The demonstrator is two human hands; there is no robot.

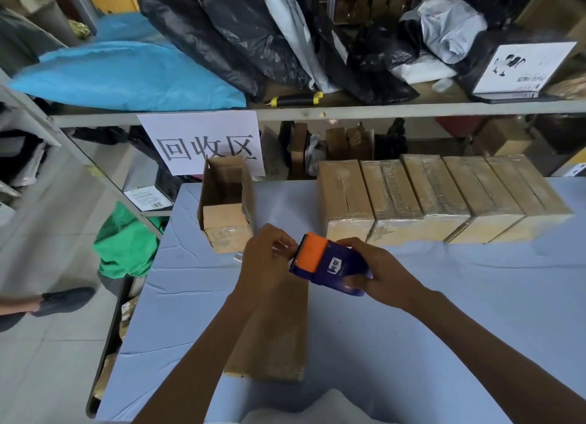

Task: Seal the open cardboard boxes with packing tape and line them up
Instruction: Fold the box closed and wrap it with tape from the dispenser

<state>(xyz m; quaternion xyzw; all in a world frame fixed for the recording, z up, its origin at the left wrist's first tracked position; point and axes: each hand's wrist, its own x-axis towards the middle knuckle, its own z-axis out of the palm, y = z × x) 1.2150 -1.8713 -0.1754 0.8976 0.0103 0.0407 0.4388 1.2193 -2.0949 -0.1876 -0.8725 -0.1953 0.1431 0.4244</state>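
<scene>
Fingers of the right hand [377,270] curled round the blue body of the tape dispenser [329,265], thumb on its near side, holding it above the table [475,297]. The left hand [264,257] met the dispenser at its orange end, fingertips pinched at the edge by the blade; whether they held a strip of tape could not be told. The dispenser sat between the two hands, tilted, orange end toward the left hand, blue body buried in the right palm.

Directly beneath the hands and forearms lay a closed box [279,335], long side running away from the person, partly hidden by the left arm. An open box [226,201] stood just beyond the left hand, flaps up, at the table's far left. To the right of it, well apart from the open one, a row of boxes [440,198] lay side by side, touching, their tops glossy with tape.

Behind the table a shelf [412,108] carried black bags [222,33], a blue bag [126,75] and a paper sign [206,141] hanging from its edge. A green bag [126,243] lay on the floor at the left.
</scene>
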